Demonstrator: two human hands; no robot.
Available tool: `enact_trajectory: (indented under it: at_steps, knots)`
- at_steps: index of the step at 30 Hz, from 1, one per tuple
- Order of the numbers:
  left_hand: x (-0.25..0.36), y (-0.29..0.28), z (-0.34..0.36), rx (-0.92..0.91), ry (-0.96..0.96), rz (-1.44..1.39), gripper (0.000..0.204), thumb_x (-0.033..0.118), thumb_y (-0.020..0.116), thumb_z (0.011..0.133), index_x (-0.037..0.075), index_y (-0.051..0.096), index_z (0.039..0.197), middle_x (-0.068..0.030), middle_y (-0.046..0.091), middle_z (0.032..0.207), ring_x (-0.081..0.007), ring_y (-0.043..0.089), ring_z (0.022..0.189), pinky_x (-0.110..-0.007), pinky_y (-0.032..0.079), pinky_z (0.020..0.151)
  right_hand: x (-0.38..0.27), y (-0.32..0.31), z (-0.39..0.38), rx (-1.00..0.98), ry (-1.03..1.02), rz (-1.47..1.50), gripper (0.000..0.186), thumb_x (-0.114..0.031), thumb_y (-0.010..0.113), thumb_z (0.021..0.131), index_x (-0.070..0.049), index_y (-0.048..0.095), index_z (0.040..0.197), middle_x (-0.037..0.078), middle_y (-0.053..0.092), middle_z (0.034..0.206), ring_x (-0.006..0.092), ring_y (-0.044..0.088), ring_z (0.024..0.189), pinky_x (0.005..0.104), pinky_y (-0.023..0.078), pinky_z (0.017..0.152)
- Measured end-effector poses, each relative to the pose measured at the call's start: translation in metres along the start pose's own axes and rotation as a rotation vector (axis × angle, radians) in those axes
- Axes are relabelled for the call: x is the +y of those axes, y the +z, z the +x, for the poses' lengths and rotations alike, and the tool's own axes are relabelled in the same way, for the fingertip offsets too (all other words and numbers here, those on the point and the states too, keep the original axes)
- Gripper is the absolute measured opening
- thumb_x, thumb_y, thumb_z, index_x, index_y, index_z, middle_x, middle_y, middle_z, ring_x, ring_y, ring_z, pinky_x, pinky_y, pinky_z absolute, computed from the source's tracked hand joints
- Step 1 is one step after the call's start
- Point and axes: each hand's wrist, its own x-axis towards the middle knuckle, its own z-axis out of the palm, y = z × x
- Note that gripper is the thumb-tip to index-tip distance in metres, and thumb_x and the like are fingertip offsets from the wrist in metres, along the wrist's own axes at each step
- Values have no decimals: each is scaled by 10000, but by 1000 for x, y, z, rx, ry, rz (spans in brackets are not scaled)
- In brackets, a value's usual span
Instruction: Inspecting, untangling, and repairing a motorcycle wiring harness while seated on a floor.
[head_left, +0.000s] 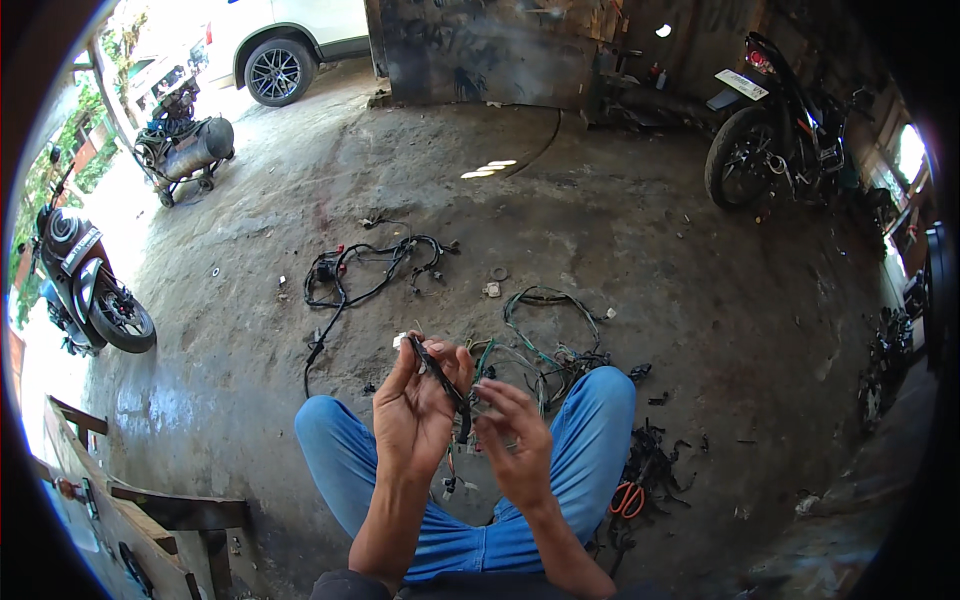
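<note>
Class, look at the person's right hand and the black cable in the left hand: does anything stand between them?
Nothing visible does. The left hand holds the black cable, and the right hand's fingertips are right beside it; whether they touch is unclear.

The stained grey floor (650, 260) spreads before you. On it, ahead of your left knee, lies a black wiring harness (343, 300); nearer your right knee, a loose loop of greenish wires (530, 345). Beyond your right knee's outer side, orange-handled scissors (627, 500) lie against tangled black scraps (650, 470).
</note>
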Motion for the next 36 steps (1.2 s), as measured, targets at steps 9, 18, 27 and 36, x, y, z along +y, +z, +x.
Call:
enact_trajectory:
  at_steps: [9, 18, 27, 36]
  knots:
    - [-5, -6, 2, 67, 233, 406, 400, 259, 503, 1060, -43, 525, 1322, -111, 610, 1139, -245, 599, 1137, -430, 490, 1066, 16, 30, -19, 49, 277, 462, 249, -169, 588, 1033, 31, 639, 1172, -13, 583, 872, 42, 534, 739, 200, 443, 663]
    - [2, -34, -25, 4, 26, 1382, 261, 147, 667, 981, -38, 656, 1166, -73, 713, 1075, -129, 661, 1014, -288, 527, 888, 0, 23, -17, 146, 296, 396, 245, -215, 550, 1057, 1, 659, 1101, -69, 489, 715, 5, 376, 594, 214, 286, 504]
    - [-3, -21, -28, 58, 85, 1684, 205, 103, 718, 929, -37, 660, 1066, -55, 694, 924, -89, 632, 893, -256, 519, 828, 3, 21, -21, 153, 270, 321, 218, -212, 529, 1062, -23, 637, 1071, -61, 479, 686, 13, 389, 565, 221, 291, 486]
    - [-23, -44, -30, 130, 233, 1514, 120, 71, 640, 960, -11, 579, 897, -23, 601, 771, -78, 583, 744, -249, 487, 693, 8, 20, -23, 153, 522, 873, 291, -288, 441, 1089, -82, 541, 910, -99, 312, 634, 18, 248, 499, 228, 185, 462]
